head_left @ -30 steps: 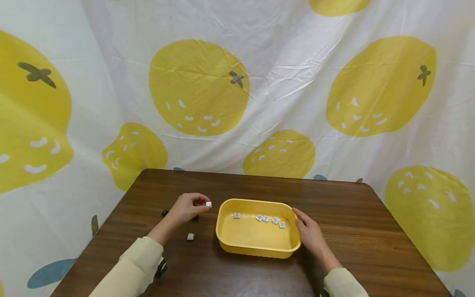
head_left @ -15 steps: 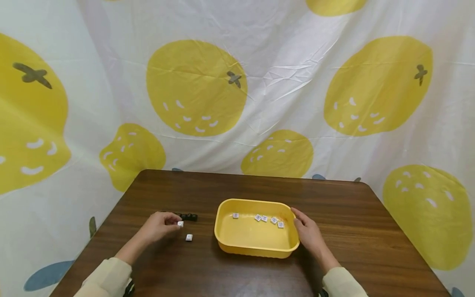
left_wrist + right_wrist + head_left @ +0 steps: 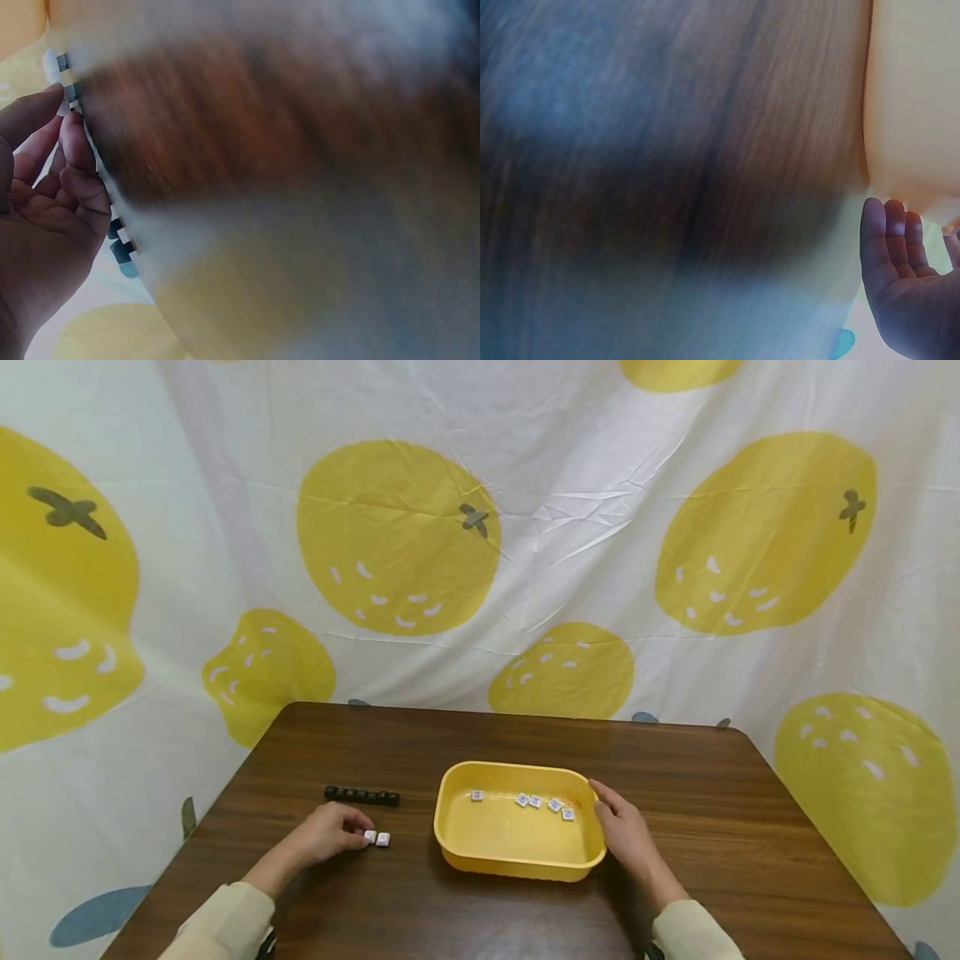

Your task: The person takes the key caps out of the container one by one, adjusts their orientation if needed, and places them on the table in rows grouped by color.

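Observation:
My left hand point(image 3: 330, 835) pinches a small white keycap point(image 3: 370, 837) between thumb and fingertips, down at the tabletop. Close beside it on the right sits a second white keycap point(image 3: 383, 839); whether they touch is hard to tell. Behind them lies a straight row of black keycaps point(image 3: 362, 796). In the left wrist view the thumb and fingers point(image 3: 75, 142) close around the pinched keycap at the table's surface. My right hand point(image 3: 628, 835) holds the right end of a yellow plastic basin point(image 3: 517, 865), thumb at the rim and fingers along the outer wall.
Several white keycaps point(image 3: 535, 802) lie scattered inside the basin, most toward its right side. The brown wooden table point(image 3: 720, 827) reaches back to a white curtain point(image 3: 570, 577) printed with lemons.
My left hand has moved from beside the basin leftward and toward me, bringing its keycap down next to the other white one. The black row is uncovered. The right hand stays on the basin.

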`<state>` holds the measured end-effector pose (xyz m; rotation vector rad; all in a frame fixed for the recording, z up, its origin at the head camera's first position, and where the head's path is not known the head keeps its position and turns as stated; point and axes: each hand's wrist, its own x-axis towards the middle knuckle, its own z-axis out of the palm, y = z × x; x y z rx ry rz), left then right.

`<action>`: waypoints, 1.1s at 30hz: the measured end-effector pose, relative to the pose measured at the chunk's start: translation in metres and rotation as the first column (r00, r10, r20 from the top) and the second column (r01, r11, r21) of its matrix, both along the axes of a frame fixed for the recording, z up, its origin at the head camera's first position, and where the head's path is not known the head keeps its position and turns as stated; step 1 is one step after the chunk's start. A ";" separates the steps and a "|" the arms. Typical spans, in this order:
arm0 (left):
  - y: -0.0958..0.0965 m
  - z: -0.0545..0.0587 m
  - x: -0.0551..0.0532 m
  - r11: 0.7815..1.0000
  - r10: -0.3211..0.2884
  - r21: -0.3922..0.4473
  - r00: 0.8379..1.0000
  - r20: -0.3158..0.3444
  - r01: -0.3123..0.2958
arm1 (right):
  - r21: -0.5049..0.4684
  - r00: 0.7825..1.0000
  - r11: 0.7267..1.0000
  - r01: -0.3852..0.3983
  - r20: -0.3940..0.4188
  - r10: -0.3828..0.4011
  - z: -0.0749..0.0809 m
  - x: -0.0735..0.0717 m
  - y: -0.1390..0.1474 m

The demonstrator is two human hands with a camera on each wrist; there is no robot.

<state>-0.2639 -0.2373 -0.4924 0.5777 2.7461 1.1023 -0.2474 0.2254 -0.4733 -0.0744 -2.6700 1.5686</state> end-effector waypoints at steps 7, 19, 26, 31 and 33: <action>0.002 -0.001 0.000 1.000 -0.022 -0.002 0.999 -0.029 0.022 | -0.003 1.000 1.000 0.000 -0.003 0.000 0.000 0.000 0.000; 0.001 0.007 -0.001 1.000 -0.004 0.000 1.000 0.008 0.004 | -0.013 1.000 1.000 0.004 0.015 -0.004 0.001 0.001 0.000; 0.025 0.027 -0.007 1.000 -0.019 0.008 0.997 -0.071 0.020 | -0.001 1.000 1.000 0.000 0.008 0.000 0.000 0.001 0.000; 0.055 0.038 -0.015 0.998 -0.025 0.060 0.994 -0.103 0.032 | -0.002 1.000 1.000 -0.005 0.007 0.005 0.000 0.001 0.000; 0.070 0.043 -0.018 0.996 -0.014 0.086 0.995 -0.103 0.023 | -0.004 1.000 1.000 -0.007 0.008 0.007 0.001 0.001 0.000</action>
